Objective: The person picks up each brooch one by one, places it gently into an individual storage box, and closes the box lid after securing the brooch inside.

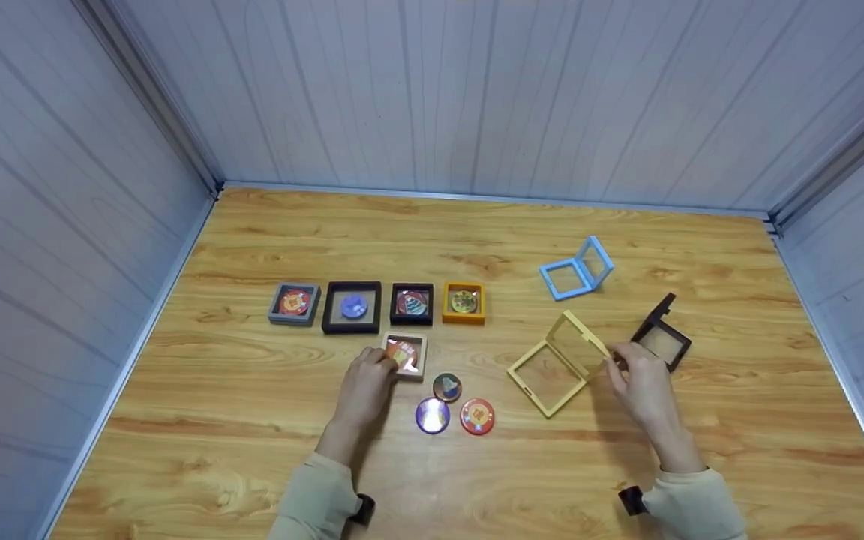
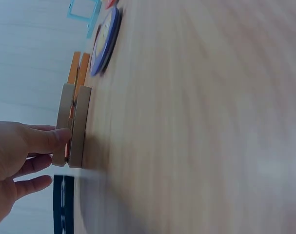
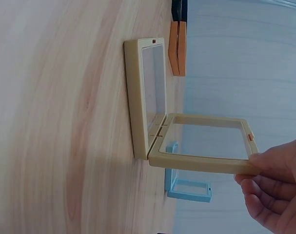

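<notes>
From where I stand, I take the orange frame (image 1: 463,319) on the wooden table (image 1: 199,390) as my mark. Farthest to its left is the grey frame (image 1: 291,320), then the large black frame (image 1: 351,328), and just beside it the small black frame (image 1: 411,320); each has a round badge inside.

The left hand (image 1: 367,381) is to the left of the orange frame and nearer to the person. Its forearm slopes inward and the wrist is low. Thumb and fingertips pinch the beige frame (image 1: 423,352) at its left side, opened only as wide as they need, while two other fingers are spread behind. This frame lies flat, nearer to the person than the orange one, a little to its left.

Directly below the orange frame, toward the person, lie a dark badge (image 1: 447,387), a purple badge (image 1: 432,415) and a red badge (image 1: 477,416), close together.

To its right and nearer is the pale yellow frame (image 1: 567,359), open at its hinge. Farther right and away, the blue frame (image 1: 586,275) stands open. The right hand (image 1: 643,382), its forearm leaning inward, pinches a corner of the pale yellow lid tightly between thumb and forefinger; the other fingers bend loosely beneath. Farthest right of my mark is a dark open frame (image 1: 655,318), just behind this hand.
</notes>
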`<state>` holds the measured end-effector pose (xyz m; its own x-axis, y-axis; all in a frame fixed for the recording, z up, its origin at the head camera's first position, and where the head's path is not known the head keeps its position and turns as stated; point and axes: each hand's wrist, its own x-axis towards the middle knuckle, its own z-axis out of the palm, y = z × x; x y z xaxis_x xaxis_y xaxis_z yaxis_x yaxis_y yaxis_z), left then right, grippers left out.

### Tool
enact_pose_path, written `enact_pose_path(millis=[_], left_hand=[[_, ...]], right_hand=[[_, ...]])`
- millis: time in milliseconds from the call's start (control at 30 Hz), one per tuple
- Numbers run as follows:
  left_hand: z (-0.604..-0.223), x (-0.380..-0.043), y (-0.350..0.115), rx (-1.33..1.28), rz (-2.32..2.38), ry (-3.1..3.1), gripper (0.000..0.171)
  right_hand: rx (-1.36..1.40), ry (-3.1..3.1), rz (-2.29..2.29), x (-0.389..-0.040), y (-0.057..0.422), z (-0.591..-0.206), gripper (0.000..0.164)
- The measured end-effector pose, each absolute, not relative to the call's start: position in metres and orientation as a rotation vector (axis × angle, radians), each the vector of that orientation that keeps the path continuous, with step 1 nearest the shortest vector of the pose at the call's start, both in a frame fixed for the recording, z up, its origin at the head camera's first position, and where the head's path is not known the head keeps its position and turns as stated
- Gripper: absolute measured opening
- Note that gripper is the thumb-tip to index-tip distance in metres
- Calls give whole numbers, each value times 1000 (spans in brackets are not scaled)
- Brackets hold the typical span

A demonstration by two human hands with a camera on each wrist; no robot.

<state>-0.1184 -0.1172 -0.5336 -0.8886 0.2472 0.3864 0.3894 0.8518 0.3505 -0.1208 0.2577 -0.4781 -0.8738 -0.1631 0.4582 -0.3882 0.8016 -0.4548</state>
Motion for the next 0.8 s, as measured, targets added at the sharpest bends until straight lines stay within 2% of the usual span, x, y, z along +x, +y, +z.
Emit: enact_pose_path(millis=[267,800], left_hand=[[-532,-108,-139,-420,-603,-2704,2],[-534,-91,-182,-302,-633,-2682,6]], right_hand=[[432,-2553,786,-116,252,-481,16],[384,-2565,813,-107,243,-481,17]])
